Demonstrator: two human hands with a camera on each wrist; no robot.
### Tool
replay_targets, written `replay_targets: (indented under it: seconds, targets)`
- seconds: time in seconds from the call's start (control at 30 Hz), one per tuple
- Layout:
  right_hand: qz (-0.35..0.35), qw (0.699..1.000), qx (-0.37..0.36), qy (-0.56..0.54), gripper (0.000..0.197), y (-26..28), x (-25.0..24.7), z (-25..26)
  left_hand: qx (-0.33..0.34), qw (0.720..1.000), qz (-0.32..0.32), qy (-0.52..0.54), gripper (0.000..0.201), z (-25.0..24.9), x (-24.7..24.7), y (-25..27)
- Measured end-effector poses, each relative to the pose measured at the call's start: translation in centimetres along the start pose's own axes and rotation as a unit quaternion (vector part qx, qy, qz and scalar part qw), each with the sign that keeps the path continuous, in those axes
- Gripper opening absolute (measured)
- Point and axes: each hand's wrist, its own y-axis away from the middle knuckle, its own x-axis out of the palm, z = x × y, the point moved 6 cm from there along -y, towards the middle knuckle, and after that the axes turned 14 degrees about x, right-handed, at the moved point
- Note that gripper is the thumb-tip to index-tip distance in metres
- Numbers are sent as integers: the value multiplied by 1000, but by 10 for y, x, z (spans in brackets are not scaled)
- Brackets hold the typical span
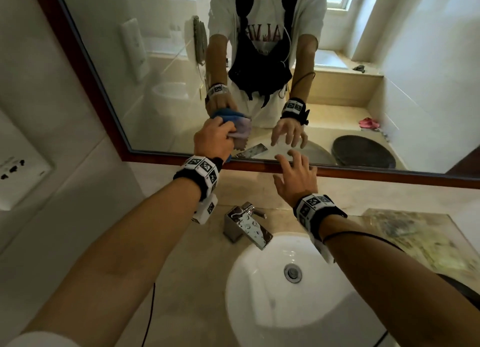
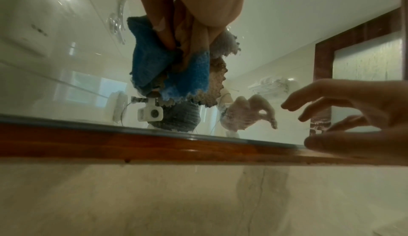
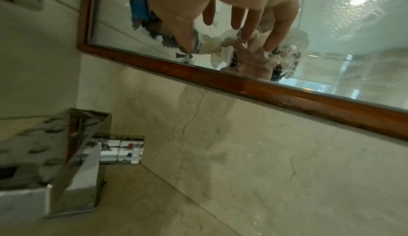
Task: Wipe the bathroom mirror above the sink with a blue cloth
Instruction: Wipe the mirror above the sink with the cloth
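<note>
My left hand (image 1: 215,139) grips a bunched blue and grey cloth (image 1: 240,135) and presses it against the lower part of the wood-framed mirror (image 1: 155,61). In the left wrist view my fingers (image 2: 167,35) curl round the cloth (image 2: 150,61) just above the mirror's bottom frame (image 2: 132,145). My right hand (image 1: 296,175) hovers with fingers spread and relaxed in front of the bottom frame, holding nothing. In the right wrist view its fingertips (image 3: 240,23) point at the glass (image 3: 353,39), which looks spotted and smeared there.
Below the mirror a beige marble ledge (image 1: 363,193) carries a chrome faucet (image 1: 246,224) over a white basin (image 1: 259,307). A wall socket plate (image 1: 18,175) sits on the left wall. A patterned tray (image 1: 428,237) lies at the right of the counter.
</note>
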Motion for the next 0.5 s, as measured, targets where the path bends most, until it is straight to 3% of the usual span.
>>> replay_targets:
  seconds: [0.17,0.5]
  targets:
    - [29,998,55,-15,46,5,4,-9,40,999,-4,24,17,-4,22,13]
    - [63,991,121,-15,48,10,17,-36,38,997,27,62,19,-22,59,32]
